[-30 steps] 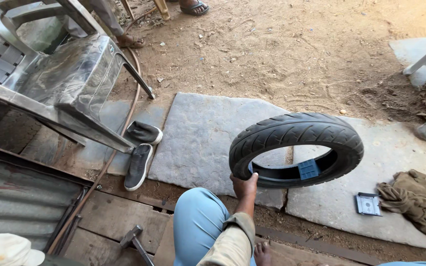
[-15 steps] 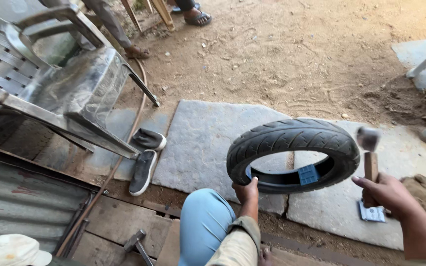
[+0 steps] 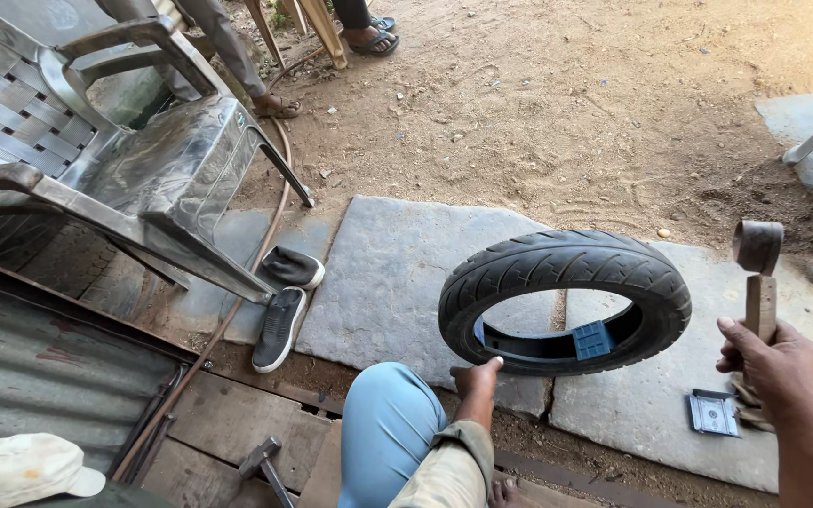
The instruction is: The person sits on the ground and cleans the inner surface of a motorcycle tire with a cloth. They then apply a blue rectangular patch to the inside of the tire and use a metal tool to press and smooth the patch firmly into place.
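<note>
At the far lower left, about eight o'clock in the view, a pale cap (image 3: 21, 468) lay beside a corrugated metal sheet (image 3: 39, 376), and above them, toward ten o'clock, stood a grey plastic chair (image 3: 143, 160) with a woven-pattern seat. A thin hose (image 3: 237, 310) ran down past the chair's front leg, and just at its four o'clock a pair of dark slip-on shoes (image 3: 284, 301) rested on the edge of a grey stone slab (image 3: 388, 282). Low down, near seven o'clock, a small hammer (image 3: 261, 463) lay on wooden planks (image 3: 228, 423). At the bottom centre the person's knee in light blue trousers (image 3: 383, 433) rose into view, and just to its right the left hand (image 3: 478, 376) gripped the lower rim of a black motorcycle tyre (image 3: 566, 301), its fingers closed on the bead at the tyre's seven o'clock. The tyre stood tilted over the slab, with a blue label (image 3: 593, 340) inside it at five o'clock. At the tyre's four o'clock, well apart from it, the right hand (image 3: 769, 362) had its fingers wrapped around the wooden handle of a mallet (image 3: 757, 259), whose head pointed up toward twelve o'clock. Below that hand a small flat packet (image 3: 713, 412) lay on the slab. At twelve o'clock, on the dirt, other people's sandalled feet (image 3: 369, 39) showed.
</note>
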